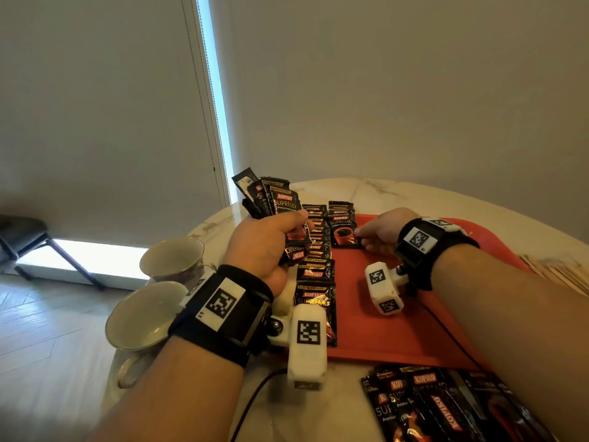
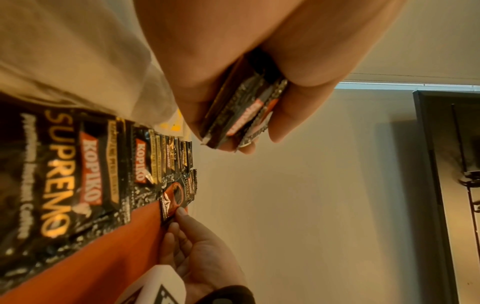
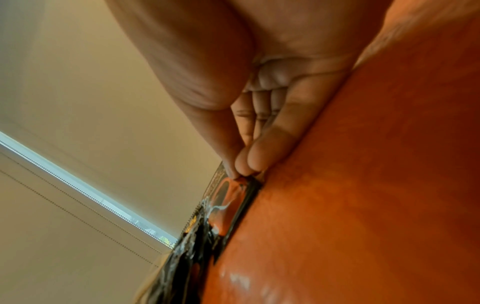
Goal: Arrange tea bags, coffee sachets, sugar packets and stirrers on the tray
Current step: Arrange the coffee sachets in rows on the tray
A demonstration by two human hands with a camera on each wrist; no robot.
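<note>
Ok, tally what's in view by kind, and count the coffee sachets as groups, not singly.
Cups: 2 (far cup, near cup)
Red tray: 1
Coffee sachet groups: 4 (bunch in the left hand, long row and short row on the tray, loose pile on the table)
Stirrer pile: 1
Total: 8

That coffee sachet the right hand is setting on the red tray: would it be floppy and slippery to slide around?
Probably a bit floppy: the sachet looks thin and crinkled. Its glossy foil may slide easily on the smooth tray. It looks light, since the right hand handles it by the fingertips alone.
</note>
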